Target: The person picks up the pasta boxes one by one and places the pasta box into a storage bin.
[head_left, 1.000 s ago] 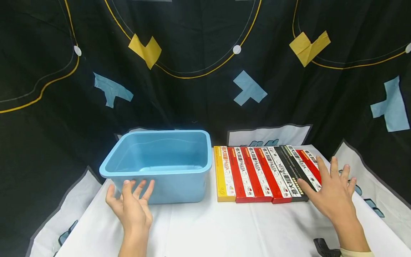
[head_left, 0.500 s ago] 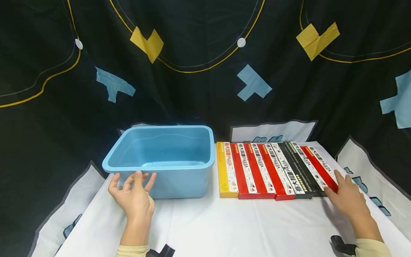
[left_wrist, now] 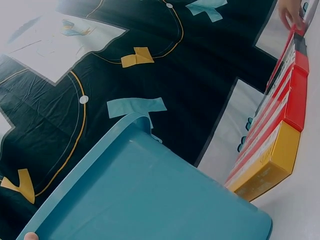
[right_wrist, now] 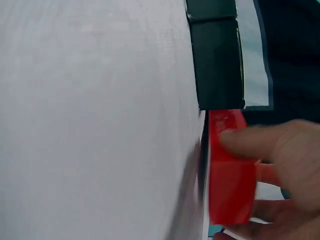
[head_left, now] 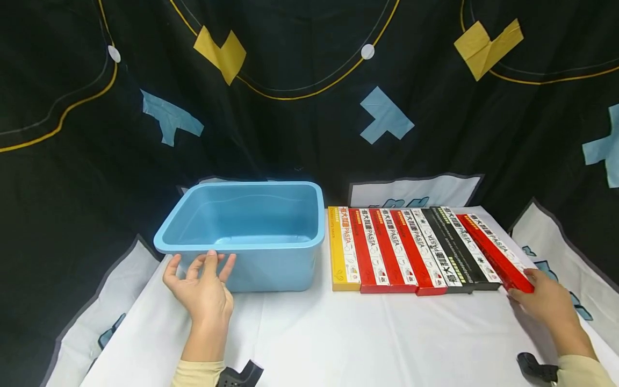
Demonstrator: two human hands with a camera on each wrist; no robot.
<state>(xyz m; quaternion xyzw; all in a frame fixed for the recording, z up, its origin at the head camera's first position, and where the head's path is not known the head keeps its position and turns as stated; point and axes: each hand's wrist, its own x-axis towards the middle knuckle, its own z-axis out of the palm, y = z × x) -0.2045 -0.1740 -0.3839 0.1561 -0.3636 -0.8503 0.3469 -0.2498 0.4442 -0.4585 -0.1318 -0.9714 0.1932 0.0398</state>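
At the left of the table a light blue plastic bin [head_left: 280,271] stands with its inside bare. My left hand [head_left: 204,303] holds its front rim, one fingertip on the rim and the others spread against the wall below. In the left wrist view just one fingertip [left_wrist: 31,236] shows at the rim. At the far right my right hand [head_left: 551,303] grips the near end of a red pasta box [head_left: 503,258]. That box slants away from the row, its near end raised. The right wrist view shows my thumb [right_wrist: 245,142] across its red end.
Beside the bin lies a row of flat pasta boxes: one yellow [head_left: 343,252], several red [head_left: 367,252], then black ones [head_left: 461,252]. White cloth [head_left: 348,338] covers the table. A black curtain [head_left: 300,140] hangs behind.
My right hand has come down and right onto the end box and taken hold of it. The box has shifted out of the row. My left fingertip has risen to the bin's rim.
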